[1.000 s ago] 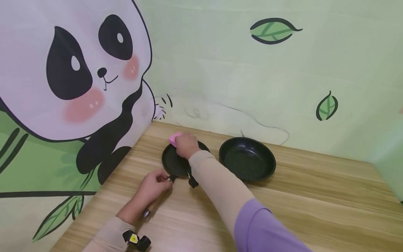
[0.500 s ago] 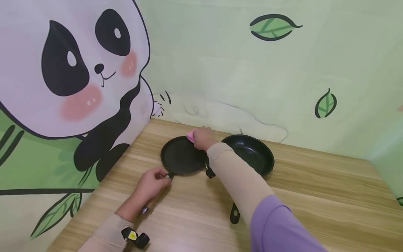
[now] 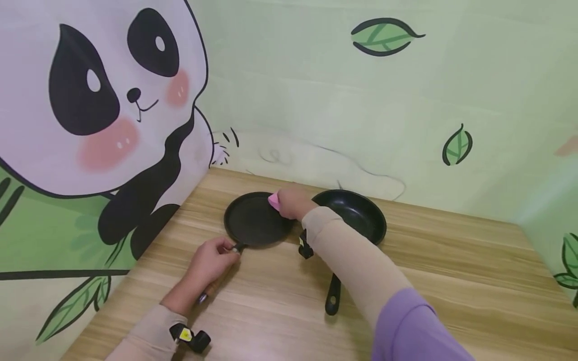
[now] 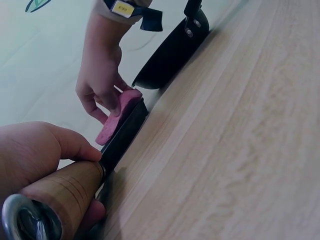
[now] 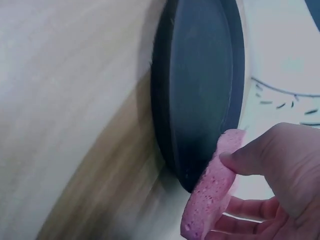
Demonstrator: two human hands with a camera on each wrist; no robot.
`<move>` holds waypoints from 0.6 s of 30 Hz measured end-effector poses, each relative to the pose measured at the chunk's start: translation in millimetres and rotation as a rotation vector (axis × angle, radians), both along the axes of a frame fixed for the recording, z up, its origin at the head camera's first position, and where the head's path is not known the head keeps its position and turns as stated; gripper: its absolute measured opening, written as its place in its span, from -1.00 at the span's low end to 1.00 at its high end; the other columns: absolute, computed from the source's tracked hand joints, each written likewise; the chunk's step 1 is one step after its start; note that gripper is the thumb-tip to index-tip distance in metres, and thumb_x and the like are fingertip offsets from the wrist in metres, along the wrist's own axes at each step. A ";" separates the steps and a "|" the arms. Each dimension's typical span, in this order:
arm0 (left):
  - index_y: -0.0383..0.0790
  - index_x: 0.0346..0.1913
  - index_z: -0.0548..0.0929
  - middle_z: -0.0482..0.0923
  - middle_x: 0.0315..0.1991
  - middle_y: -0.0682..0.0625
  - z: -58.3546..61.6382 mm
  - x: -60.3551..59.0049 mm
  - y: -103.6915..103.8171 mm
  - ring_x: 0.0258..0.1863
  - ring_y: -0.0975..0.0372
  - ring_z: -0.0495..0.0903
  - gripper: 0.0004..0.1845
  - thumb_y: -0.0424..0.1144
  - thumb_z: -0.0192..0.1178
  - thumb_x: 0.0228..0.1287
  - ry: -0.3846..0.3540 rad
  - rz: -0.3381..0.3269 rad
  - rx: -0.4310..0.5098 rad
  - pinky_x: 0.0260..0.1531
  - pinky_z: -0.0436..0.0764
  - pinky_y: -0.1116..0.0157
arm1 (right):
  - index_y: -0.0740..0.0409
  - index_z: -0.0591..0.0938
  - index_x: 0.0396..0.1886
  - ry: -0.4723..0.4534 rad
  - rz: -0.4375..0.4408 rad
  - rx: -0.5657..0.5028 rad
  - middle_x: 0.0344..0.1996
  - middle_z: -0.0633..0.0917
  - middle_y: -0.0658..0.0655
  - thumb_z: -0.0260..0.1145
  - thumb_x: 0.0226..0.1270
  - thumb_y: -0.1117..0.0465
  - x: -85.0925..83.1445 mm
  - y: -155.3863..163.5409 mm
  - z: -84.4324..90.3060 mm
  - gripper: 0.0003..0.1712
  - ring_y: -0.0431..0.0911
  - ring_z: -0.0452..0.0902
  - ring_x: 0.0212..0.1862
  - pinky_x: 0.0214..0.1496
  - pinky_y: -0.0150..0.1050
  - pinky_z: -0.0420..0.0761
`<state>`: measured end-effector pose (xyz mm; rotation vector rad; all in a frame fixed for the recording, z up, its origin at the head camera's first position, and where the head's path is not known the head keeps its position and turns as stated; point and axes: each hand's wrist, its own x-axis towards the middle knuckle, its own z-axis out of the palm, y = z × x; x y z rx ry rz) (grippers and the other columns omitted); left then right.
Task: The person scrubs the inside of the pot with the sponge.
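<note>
A flat black pan [image 3: 255, 219] lies on the wooden table [image 3: 451, 281]. My left hand [image 3: 208, 260] grips its wooden handle [image 4: 62, 192] at the near side. My right hand [image 3: 291, 201] pinches a pink sponge [image 3: 273, 200] against the pan's far right rim; the sponge [image 5: 210, 192] shows edge-on in the right wrist view, touching the dark rim [image 5: 172, 125]. In the left wrist view the sponge [image 4: 120, 112] sits on the pan's edge under the right hand's fingers [image 4: 102, 97].
A deeper black frying pan [image 3: 356, 215] sits just right of the flat one, its black handle [image 3: 333, 295] pointing toward me under my right forearm. Panda and leaf printed walls close the table at the left and back. Bare wood spreads to the right.
The right hand with the sponge has slid from the pan's far left rim to its far right rim. The left hand has kept its grip on the handle.
</note>
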<state>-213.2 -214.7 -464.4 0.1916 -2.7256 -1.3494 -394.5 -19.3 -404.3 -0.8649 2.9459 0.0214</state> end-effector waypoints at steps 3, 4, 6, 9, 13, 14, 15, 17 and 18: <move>-0.23 -0.32 0.66 0.59 -0.43 -0.03 0.3 -0.6 -0.7 -0.41 0.16 0.50 -0.86 -0.24 0.35 0.11 0.000 -0.001 0.001 -0.39 0.46 0.26 | 0.15 0.68 -0.22 0.008 0.036 0.060 -0.31 0.70 0.10 0.28 0.39 0.12 10.7 -0.2 2.6 -0.82 -0.01 0.55 -0.26 -0.08 -0.14 0.58; -0.23 -0.32 0.66 0.60 -0.43 -0.02 0.3 -0.6 -1.4 -0.42 0.16 0.50 -0.86 -0.24 0.35 0.11 0.002 -0.001 0.001 -0.39 0.46 0.26 | 0.15 0.68 -0.22 0.014 0.049 0.074 -0.31 0.70 0.10 0.29 0.38 0.14 14.1 -0.6 3.5 -0.83 -0.01 0.55 -0.26 -0.09 -0.14 0.59; -0.24 -0.32 0.66 0.59 -0.43 -0.02 -0.1 -1.1 -2.9 -0.41 0.15 0.50 -0.86 -0.24 0.35 0.12 0.003 -0.003 -0.001 -0.39 0.46 0.26 | 0.15 0.68 -0.23 0.020 0.074 0.093 -0.31 0.71 0.11 0.29 0.38 0.15 20.4 -0.8 4.7 -0.84 0.00 0.55 -0.26 -0.10 -0.14 0.59; -0.24 -0.31 0.65 0.59 -0.43 -0.03 -0.7 -2.4 -4.2 -0.41 0.15 0.50 -0.85 -0.23 0.34 0.12 0.003 -0.008 -0.002 -0.37 0.46 0.25 | 0.15 0.67 -0.24 0.014 0.079 0.073 -0.31 0.70 0.11 0.29 0.37 0.18 26.4 0.3 5.8 -0.87 -0.01 0.55 -0.27 -0.13 -0.16 0.60; -0.24 -0.29 0.65 0.58 -0.41 -0.03 -2.7 -4.0 -5.4 -0.38 0.14 0.51 -0.82 -0.21 0.35 0.12 -0.003 -0.024 0.002 -0.34 0.46 0.25 | 0.15 0.66 -0.09 0.001 0.066 0.015 -0.22 0.71 0.11 0.30 0.35 0.21 27.3 0.4 5.8 -0.82 -0.01 0.57 -0.22 -0.06 -0.18 0.60; -0.24 -0.29 0.65 0.58 -0.40 -0.03 -3.4 -4.4 -5.8 -0.37 0.14 0.51 -0.82 -0.20 0.36 0.13 -0.005 -0.028 0.008 -0.33 0.47 0.25 | 0.15 0.65 -0.03 -0.009 0.061 -0.005 -0.18 0.71 0.12 0.31 0.35 0.22 26.9 -0.6 6.1 -0.77 -0.01 0.56 -0.19 -0.02 -0.18 0.59; -0.23 -0.28 0.65 0.59 -0.39 -0.03 -4.2 -4.7 -6.3 -0.36 0.14 0.51 -0.81 -0.19 0.37 0.13 -0.009 -0.033 0.011 -0.32 0.47 0.25 | 0.14 0.64 0.04 -0.014 0.058 -0.017 -0.14 0.70 0.12 0.31 0.35 0.21 26.2 -2.1 6.2 -0.71 -0.02 0.55 -0.16 0.02 -0.18 0.58; -0.23 -0.27 0.65 0.59 -0.37 -0.04 -5.3 -4.9 -6.9 -0.35 0.14 0.52 -0.79 -0.17 0.40 0.15 -0.018 -0.042 0.025 -0.32 0.47 0.25 | 0.10 0.61 0.15 -0.030 0.050 -0.047 -0.07 0.68 0.12 0.32 0.35 0.21 25.4 -6.5 7.5 -0.62 -0.02 0.53 -0.10 0.10 -0.17 0.57; -0.22 -0.27 0.65 0.60 -0.37 -0.04 -5.6 -5.1 -7.1 -0.34 0.14 0.52 -0.77 -0.16 0.42 0.15 -0.021 -0.045 0.032 -0.32 0.48 0.25 | 0.08 0.59 0.19 -0.030 0.051 -0.055 -0.05 0.67 0.12 0.32 0.35 0.20 25.0 -9.2 8.1 -0.59 -0.02 0.51 -0.08 0.12 -0.16 0.56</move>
